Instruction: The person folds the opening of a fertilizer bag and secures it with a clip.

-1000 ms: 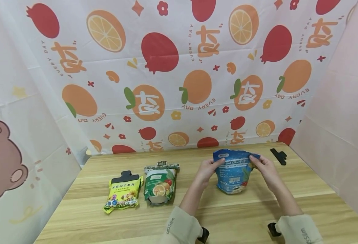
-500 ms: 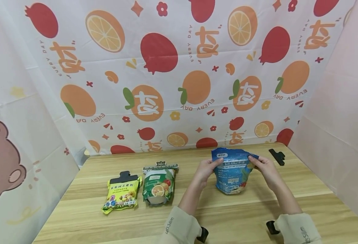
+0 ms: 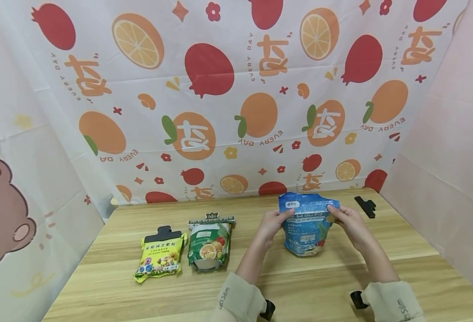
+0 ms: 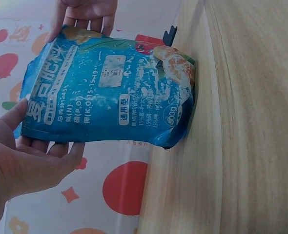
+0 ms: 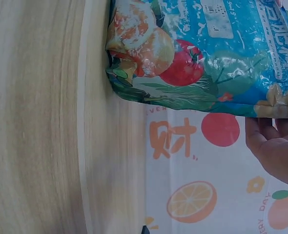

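Observation:
A blue fertilizer bag (image 3: 305,230) with fruit and vegetable pictures stands upright on the wooden table, its bottom at the tabletop. My left hand (image 3: 271,225) pinches its upper left edge, thumb on the front and fingers behind. On the other side my right hand (image 3: 348,222) pinches the upper right edge in the same way. The bag's top rim spreads between and above both thumbs. In the left wrist view the printed front of the bag (image 4: 110,90) shows between the two hands. Part of the right hand (image 5: 276,146) appears under the bag's side in the right wrist view.
To the left lie a yellow bag (image 3: 161,257) with a black clip (image 3: 164,233) on its top and a green bag (image 3: 209,246) with a ruler-like clip (image 3: 212,220). Another black clip (image 3: 366,206) lies at the back right of the table (image 3: 204,295), before a fruit-print curtain (image 3: 228,147).
The bag's top edge has straightened and risen slightly, its right corner now less folded over. Both hands keep their hold in nearly the same place.

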Demonstrator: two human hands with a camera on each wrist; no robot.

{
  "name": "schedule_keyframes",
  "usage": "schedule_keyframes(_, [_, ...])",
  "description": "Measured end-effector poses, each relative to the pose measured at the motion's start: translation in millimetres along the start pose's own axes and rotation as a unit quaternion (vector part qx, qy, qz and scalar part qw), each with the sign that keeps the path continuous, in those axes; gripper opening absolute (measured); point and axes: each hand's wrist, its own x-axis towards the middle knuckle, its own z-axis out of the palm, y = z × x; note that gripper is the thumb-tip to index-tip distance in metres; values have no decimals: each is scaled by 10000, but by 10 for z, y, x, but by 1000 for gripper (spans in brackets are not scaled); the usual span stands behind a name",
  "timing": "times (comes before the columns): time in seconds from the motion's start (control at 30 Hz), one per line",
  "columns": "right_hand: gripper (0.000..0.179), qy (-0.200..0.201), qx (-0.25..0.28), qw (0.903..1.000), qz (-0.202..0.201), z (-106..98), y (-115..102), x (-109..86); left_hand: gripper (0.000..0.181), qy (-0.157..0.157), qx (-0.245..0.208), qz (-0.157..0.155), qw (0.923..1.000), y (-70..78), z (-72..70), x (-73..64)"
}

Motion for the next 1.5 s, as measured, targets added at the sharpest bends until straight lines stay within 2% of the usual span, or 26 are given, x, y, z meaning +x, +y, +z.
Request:
schedule_keyframes(0.2, [30,270,-333,9990,-109,12,17,-4,41,198,303,17,9993,-17,13,-16])
schedule_keyframes(0.3, [41,459,-656,9966,-201,24,11,-11,43,263,452,77,9986,-18,26,-21])
schedule_keyframes(0.37, [51,584,-976,9927,-401,34,5,-19,45,337,521,190,9979,-10,35,-20])
schedule_keyframes(0.47, [52,799,-1491,9792,-1123,56,6,-21,54,582,779,453,9942,9,57,-25])
schedule_keyframes(0.5, [49,881,-1741,9695,-1481,65,5,-18,58,701,894,571,9919,19,67,-29])
schedule_keyframes(0.57, [40,1057,-2343,9397,-2255,82,7,-9,65,952,1245,835,9841,38,90,-39])
schedule_keyframes(0.67, [32,1231,-3188,8816,-3256,103,20,16,67,1251,2012,1248,9635,80,118,-59])
schedule_keyframes(0.73, [31,1267,-3566,8484,-3701,112,35,30,65,1376,2607,1590,9422,108,128,-72])
schedule_keyframes(0.77, [31,1255,-3692,8363,-3854,112,45,35,63,1399,2898,1753,9304,120,131,-79])
schedule_keyframes(0.83, [30,1226,-3889,8207,-4003,111,64,34,56,1373,3323,2074,9098,138,133,-94])
schedule_keyframes(0.87, [28,1210,-3950,8172,-4019,112,71,26,50,1346,3524,2230,8989,142,132,-103])
schedule_keyframes(0.9, [27,1180,-3980,8176,-3989,109,81,21,45,1307,3697,2362,8891,144,130,-110])
schedule_keyframes(0.97, [23,1106,-4044,8230,-3833,102,98,3,33,1176,3956,2637,8719,134,122,-119])
schedule_keyframes(1.07, [19,968,-4066,8363,-3548,92,117,-19,20,936,4170,2797,8597,109,107,-127])
schedule_keyframes(1.13, [17,906,-4092,8406,-3432,84,129,-20,17,806,4208,2777,8598,89,96,-127])
schedule_keyframes(1.2, [16,875,-4106,8418,-3394,81,134,-17,15,760,4196,2653,8647,70,92,-124])
schedule_keyframes(1.33, [14,892,-4143,8397,-3395,87,123,-12,14,848,4107,2572,8706,48,93,-115])
schedule_keyframes(1.4, [15,894,-4219,8305,-3526,101,99,-12,14,879,4071,2531,8732,46,100,-108])
schedule_keyframes(1.5, [17,818,-4376,8054,-3913,149,52,1,14,892,4104,2505,8722,50,114,-99])
